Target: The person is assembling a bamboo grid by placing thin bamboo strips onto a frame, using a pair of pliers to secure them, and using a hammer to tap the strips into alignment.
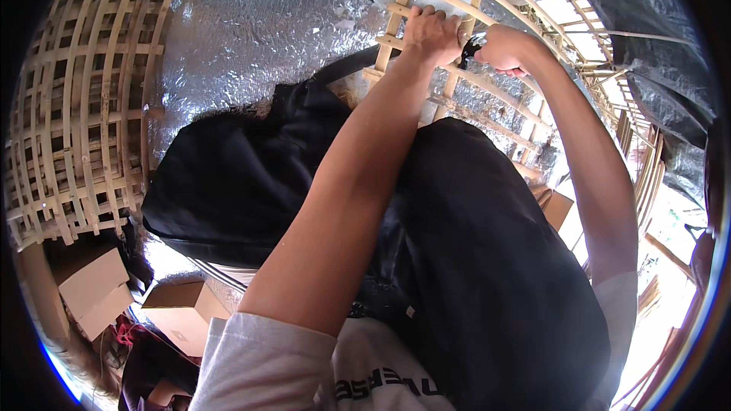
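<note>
Two hands up at a bamboo lattice frame, held over a black-clad lap. Left hand clenched around a vertical slat of the frame. Right hand just beside it, closed on a small black tool pressed against the same slat. Crinkled silver foil sheeting behind. Woven bamboo basket far left, cardboard boxes below it.

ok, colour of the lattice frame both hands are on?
Pale tan, bare bamboo slats: the lattice frame, clearest in the head view.
</note>
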A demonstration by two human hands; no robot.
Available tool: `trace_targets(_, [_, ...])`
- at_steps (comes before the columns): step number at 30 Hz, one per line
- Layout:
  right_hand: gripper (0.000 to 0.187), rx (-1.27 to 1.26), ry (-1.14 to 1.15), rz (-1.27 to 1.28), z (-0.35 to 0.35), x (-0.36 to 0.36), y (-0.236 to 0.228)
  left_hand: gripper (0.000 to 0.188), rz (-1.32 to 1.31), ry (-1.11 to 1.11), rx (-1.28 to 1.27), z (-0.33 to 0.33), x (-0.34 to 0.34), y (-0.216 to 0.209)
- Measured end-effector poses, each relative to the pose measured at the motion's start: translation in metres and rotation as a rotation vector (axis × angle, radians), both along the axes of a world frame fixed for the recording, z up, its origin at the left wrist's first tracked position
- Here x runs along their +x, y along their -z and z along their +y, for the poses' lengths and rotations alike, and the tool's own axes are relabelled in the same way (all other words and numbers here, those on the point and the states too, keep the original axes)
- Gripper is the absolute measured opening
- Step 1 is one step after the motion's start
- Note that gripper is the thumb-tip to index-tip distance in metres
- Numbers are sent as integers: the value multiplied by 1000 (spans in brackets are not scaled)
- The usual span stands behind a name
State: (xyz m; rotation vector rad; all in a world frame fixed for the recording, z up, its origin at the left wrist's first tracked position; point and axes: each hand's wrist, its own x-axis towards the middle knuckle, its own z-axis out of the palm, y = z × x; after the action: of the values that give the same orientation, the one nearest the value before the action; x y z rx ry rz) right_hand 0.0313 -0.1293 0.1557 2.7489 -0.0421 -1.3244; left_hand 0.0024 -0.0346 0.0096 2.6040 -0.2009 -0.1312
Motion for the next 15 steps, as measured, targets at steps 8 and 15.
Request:
trace_targets(8, [26,-40,-118,-114,13,-12,-17,41,194,-46,-71,-6,24,-11])
trace_targets(15, [30,-126,-268,-147,7,-6,-6,47,-187,9,-87,-22,54,-24])
